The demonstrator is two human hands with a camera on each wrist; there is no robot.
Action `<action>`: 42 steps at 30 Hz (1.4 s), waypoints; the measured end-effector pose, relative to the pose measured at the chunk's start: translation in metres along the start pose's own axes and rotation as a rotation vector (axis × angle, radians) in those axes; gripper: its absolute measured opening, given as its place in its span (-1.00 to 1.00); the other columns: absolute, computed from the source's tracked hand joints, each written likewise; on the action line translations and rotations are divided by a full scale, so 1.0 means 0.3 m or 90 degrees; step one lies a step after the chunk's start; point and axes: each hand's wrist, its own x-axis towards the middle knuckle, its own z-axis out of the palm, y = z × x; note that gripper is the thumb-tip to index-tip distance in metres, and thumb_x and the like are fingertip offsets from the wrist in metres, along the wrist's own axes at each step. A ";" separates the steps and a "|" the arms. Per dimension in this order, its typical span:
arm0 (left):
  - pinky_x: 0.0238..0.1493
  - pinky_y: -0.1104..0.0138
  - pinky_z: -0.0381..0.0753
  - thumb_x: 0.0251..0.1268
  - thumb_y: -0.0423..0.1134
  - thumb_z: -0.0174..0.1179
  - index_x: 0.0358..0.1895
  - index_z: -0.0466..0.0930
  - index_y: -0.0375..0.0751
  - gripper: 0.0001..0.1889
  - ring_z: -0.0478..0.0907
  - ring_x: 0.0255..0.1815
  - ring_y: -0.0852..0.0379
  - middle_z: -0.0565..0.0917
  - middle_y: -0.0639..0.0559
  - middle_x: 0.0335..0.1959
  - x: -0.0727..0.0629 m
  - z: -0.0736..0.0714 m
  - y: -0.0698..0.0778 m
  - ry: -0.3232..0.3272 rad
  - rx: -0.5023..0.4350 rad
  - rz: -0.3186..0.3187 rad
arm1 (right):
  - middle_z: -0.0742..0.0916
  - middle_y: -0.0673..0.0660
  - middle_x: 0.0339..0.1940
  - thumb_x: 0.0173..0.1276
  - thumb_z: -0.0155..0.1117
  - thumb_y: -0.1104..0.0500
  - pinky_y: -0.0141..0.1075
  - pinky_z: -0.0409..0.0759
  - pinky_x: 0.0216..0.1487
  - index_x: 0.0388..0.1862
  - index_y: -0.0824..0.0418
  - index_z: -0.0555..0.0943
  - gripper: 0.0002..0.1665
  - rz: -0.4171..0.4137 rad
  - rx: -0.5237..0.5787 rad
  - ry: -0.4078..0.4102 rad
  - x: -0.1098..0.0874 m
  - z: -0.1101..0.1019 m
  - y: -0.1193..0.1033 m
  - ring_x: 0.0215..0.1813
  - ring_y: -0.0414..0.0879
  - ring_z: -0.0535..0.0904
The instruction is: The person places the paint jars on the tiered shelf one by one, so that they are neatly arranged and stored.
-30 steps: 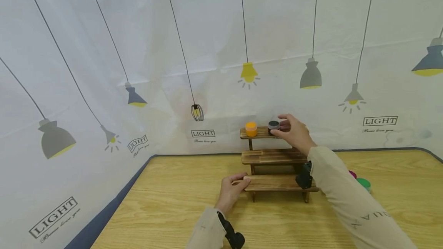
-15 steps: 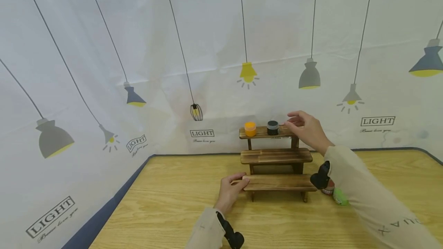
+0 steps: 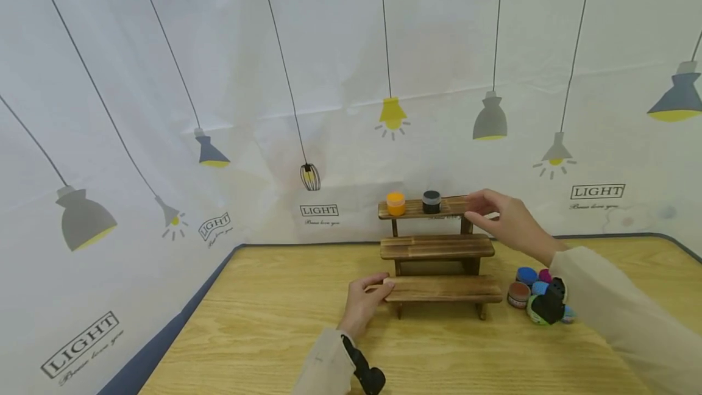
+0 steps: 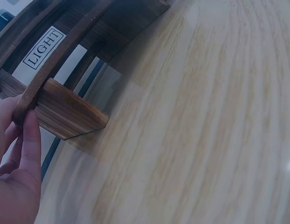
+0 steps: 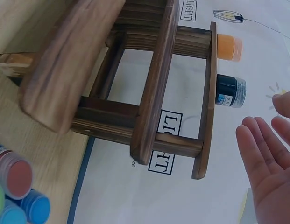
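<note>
A three-tier wooden shelf [image 3: 439,290] stands on the table near the back wall. My left hand [image 3: 362,305] pinches the left end of its lowest board; the left wrist view shows thumb and fingers [image 4: 31,144] on either side of the board's edge. On the top board sit an orange paint jar [image 3: 396,204] and, to its right, a black paint jar [image 3: 431,202]. My right hand [image 3: 507,219] is by the right end of the top board, holding nothing. In the right wrist view its fingers [image 5: 257,149] are extended, apart from the black jar.
Several paint jars cluster on the table right of the shelf, including a brown jar [image 3: 518,295], a blue jar [image 3: 526,275] and a green jar [image 3: 537,313], partly behind the right wrist camera. A printed cloth wall [image 3: 340,139] rises behind the shelf.
My right hand has let go of the black jar on the top board and moved right and slightly down. More of the jar cluster shows now. The left hand stays on the lowest board.
</note>
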 end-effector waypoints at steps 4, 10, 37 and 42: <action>-0.28 0.24 0.58 0.11 -0.24 0.22 -0.03 0.55 -0.34 -0.64 0.55 -0.30 0.13 0.53 -0.12 -0.13 0.010 -0.003 -0.019 0.004 0.009 -0.006 | 0.64 0.17 -0.21 0.28 0.13 0.16 -0.20 0.56 -0.30 -0.04 0.30 0.49 -0.68 0.007 -0.011 -0.007 -0.043 -0.017 0.010 -0.22 0.01 0.57; -0.29 0.25 0.58 0.10 -0.23 0.23 -0.04 0.56 -0.32 -0.65 0.56 -0.32 0.12 0.54 -0.12 -0.13 0.008 -0.005 -0.022 0.007 0.019 -0.010 | 0.65 0.16 -0.24 0.25 0.16 0.22 -0.35 0.54 -0.34 -0.01 0.28 0.47 -0.67 0.005 -0.015 0.006 -0.127 -0.042 0.048 -0.27 -0.16 0.58; -0.28 0.30 0.58 0.11 -0.23 0.22 -0.01 0.54 -0.33 -0.62 0.54 -0.28 0.14 0.52 -0.11 -0.06 0.018 -0.002 -0.033 0.010 0.016 -0.002 | 0.58 0.38 -0.12 0.20 0.23 0.11 -0.15 0.55 -0.40 0.04 0.41 0.42 -0.48 0.215 -0.054 -0.032 -0.450 -0.088 0.327 -0.37 -0.50 0.43; -0.27 0.26 0.58 0.11 -0.28 0.22 -0.01 0.53 -0.37 -0.64 0.54 -0.28 0.11 0.52 -0.14 -0.07 0.011 0.001 -0.018 0.010 0.003 -0.011 | 0.55 0.45 -0.11 0.20 0.23 0.09 0.06 0.50 -0.31 0.01 0.49 0.41 -0.44 0.246 -0.085 -0.032 -0.477 -0.075 0.369 -0.26 0.07 0.56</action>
